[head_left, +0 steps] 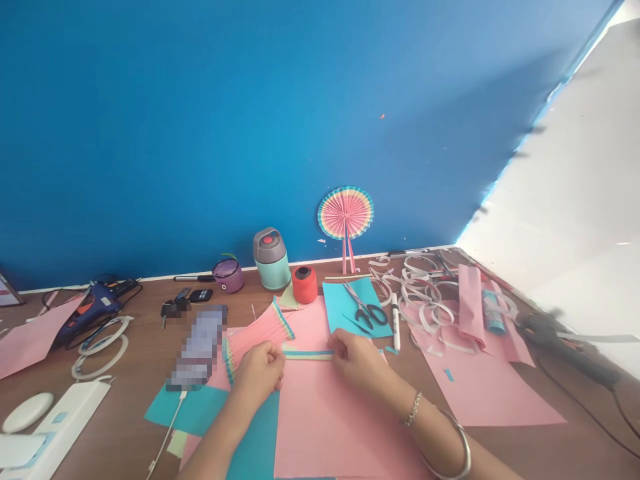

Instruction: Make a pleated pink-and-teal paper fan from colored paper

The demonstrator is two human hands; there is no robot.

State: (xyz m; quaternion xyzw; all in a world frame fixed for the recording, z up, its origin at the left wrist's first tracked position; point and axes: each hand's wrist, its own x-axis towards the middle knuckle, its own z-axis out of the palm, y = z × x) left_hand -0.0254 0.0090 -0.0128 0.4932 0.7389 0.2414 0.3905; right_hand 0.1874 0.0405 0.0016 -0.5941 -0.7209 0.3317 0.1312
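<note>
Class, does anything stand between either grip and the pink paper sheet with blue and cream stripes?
Nothing visible does: the left grip and right grip meet the pink paper sheet at its striped edge. The black-handled metal scissors lie beyond it.

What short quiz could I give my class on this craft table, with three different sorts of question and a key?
1. True or false: the scissors lie on a blue sheet.

2. Multiple choice: which of these stands nearest the red pot?
A) the phone
B) the turquoise flask
C) the purple pot

3. Fill the gap: between the left hand and the right hand runs a band striped in blue and ____.

Key: 1 true; 2 B; 3 pale yellow.
</note>
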